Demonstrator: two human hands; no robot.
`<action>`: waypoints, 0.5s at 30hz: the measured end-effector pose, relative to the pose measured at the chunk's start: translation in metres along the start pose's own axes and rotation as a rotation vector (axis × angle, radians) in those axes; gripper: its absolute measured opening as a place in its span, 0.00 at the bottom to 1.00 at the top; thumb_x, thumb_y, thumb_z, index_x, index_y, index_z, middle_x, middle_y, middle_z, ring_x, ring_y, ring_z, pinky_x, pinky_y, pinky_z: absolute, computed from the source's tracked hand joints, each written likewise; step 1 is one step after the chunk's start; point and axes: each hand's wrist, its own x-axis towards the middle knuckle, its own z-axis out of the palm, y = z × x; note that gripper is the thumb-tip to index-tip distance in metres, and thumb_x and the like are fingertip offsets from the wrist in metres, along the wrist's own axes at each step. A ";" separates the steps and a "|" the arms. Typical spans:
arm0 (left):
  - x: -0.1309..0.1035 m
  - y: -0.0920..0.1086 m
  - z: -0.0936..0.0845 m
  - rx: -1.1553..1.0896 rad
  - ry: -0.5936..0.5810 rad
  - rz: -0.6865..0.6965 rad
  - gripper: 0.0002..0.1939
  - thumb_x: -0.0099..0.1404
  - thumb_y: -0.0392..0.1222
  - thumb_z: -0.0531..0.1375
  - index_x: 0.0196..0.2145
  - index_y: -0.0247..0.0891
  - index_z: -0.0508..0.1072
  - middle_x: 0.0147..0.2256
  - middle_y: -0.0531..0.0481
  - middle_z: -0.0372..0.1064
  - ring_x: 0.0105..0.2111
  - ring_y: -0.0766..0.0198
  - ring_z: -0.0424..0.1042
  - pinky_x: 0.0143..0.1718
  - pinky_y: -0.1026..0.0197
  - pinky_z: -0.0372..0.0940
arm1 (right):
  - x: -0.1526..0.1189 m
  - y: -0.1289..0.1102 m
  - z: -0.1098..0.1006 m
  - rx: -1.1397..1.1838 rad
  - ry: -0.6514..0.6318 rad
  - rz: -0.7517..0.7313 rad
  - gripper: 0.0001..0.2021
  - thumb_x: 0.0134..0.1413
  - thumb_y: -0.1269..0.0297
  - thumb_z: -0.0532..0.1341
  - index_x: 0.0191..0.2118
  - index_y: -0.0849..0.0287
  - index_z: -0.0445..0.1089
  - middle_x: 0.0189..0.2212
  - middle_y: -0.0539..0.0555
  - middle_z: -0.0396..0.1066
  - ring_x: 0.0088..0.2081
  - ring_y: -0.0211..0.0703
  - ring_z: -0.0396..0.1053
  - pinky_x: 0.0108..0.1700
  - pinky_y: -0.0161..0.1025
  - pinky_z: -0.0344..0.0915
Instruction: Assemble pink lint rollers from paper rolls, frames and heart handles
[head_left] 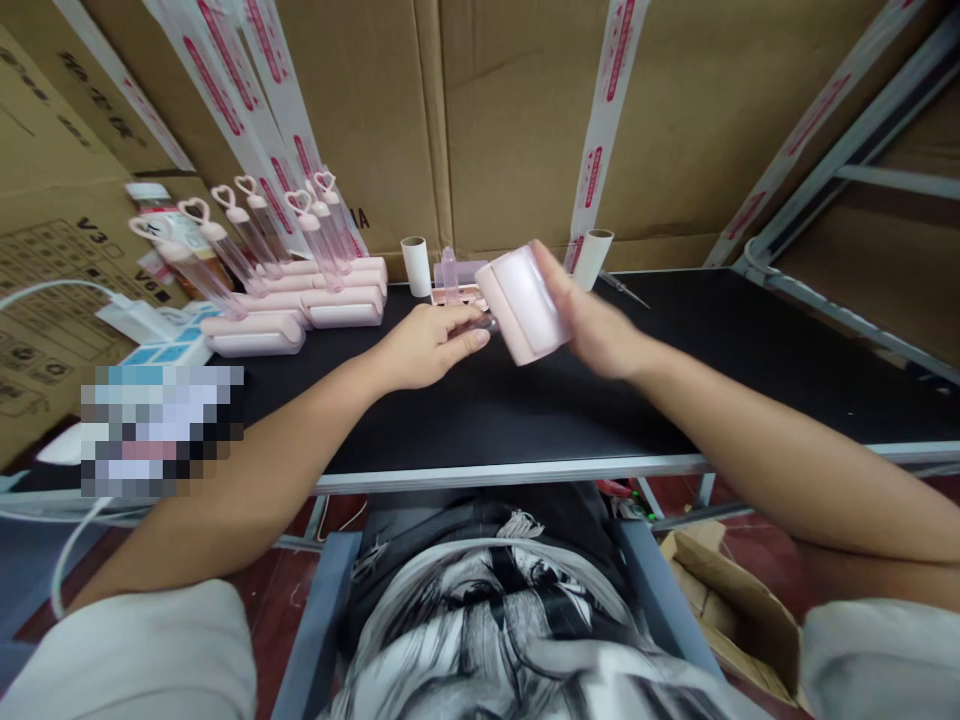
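My right hand [600, 320] is wrapped round the far side of a pale pink, rounded plastic case [523, 305]. The case is held up above the black tabletop, tilted, with a glossy whitish panel toward me. To its left, my left hand [431, 345] is closed in a pinch. A small dark, shiny piece [489, 323] shows at those fingertips, close to the case; its kind is too small to tell. Behind both hands lies a pink tray-like part [461, 294] with a clear pinkish tube [449, 270] standing by it, partly hidden.
Several pink bases [345, 307] carrying clear tubes with heart-shaped tops stand at the left. Two white cardboard tubes [415, 266] stand at the back; a screwdriver [626, 290] lies to the right. A power strip [176, 340] and bottle [157, 215] are far left. Cardboard walls the back.
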 end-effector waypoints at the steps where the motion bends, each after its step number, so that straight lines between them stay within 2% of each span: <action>1: 0.000 0.001 0.001 -0.002 -0.014 -0.006 0.20 0.76 0.54 0.58 0.41 0.35 0.79 0.28 0.53 0.69 0.30 0.64 0.65 0.35 0.60 0.60 | -0.002 -0.001 0.005 -0.020 -0.104 -0.003 0.52 0.67 0.23 0.47 0.84 0.44 0.28 0.86 0.47 0.21 0.84 0.61 0.21 0.83 0.63 0.32; 3: 0.000 0.002 0.003 -0.016 -0.019 -0.021 0.19 0.75 0.53 0.58 0.41 0.35 0.80 0.28 0.53 0.69 0.29 0.65 0.65 0.35 0.60 0.60 | -0.004 -0.002 0.012 0.001 -0.150 0.006 0.52 0.67 0.23 0.49 0.85 0.44 0.31 0.86 0.47 0.26 0.85 0.60 0.22 0.83 0.62 0.29; 6: 0.002 0.005 0.002 -0.136 -0.016 -0.080 0.17 0.72 0.52 0.62 0.47 0.36 0.81 0.29 0.53 0.70 0.26 0.66 0.65 0.31 0.60 0.62 | -0.003 -0.002 0.014 0.052 -0.095 0.028 0.53 0.67 0.24 0.53 0.84 0.40 0.29 0.85 0.46 0.33 0.85 0.62 0.31 0.83 0.64 0.37; 7: 0.002 0.006 0.000 -0.220 -0.047 -0.120 0.19 0.69 0.50 0.64 0.52 0.37 0.80 0.30 0.52 0.72 0.25 0.66 0.65 0.29 0.60 0.62 | -0.001 -0.002 0.012 0.064 -0.079 0.037 0.55 0.65 0.25 0.57 0.84 0.39 0.29 0.85 0.47 0.37 0.84 0.64 0.37 0.82 0.66 0.42; 10: 0.000 0.011 -0.016 -0.576 -0.166 -0.239 0.35 0.64 0.49 0.70 0.66 0.41 0.71 0.40 0.45 0.81 0.24 0.64 0.73 0.24 0.61 0.65 | 0.002 0.000 0.008 0.094 -0.028 0.078 0.59 0.61 0.28 0.64 0.84 0.39 0.31 0.82 0.51 0.49 0.80 0.70 0.52 0.77 0.67 0.57; 12: -0.002 0.014 -0.029 -0.782 -0.153 -0.250 0.37 0.66 0.61 0.68 0.66 0.41 0.70 0.47 0.37 0.83 0.29 0.57 0.81 0.25 0.59 0.70 | 0.003 0.000 0.008 0.138 0.024 0.107 0.57 0.60 0.28 0.64 0.84 0.38 0.35 0.81 0.54 0.52 0.77 0.70 0.58 0.73 0.66 0.65; 15: -0.004 0.015 -0.040 -0.943 -0.013 -0.164 0.44 0.66 0.82 0.55 0.57 0.40 0.74 0.50 0.31 0.83 0.37 0.46 0.85 0.29 0.51 0.77 | 0.003 0.000 0.010 0.241 0.114 0.128 0.56 0.57 0.30 0.68 0.82 0.36 0.39 0.79 0.57 0.56 0.73 0.67 0.64 0.66 0.64 0.73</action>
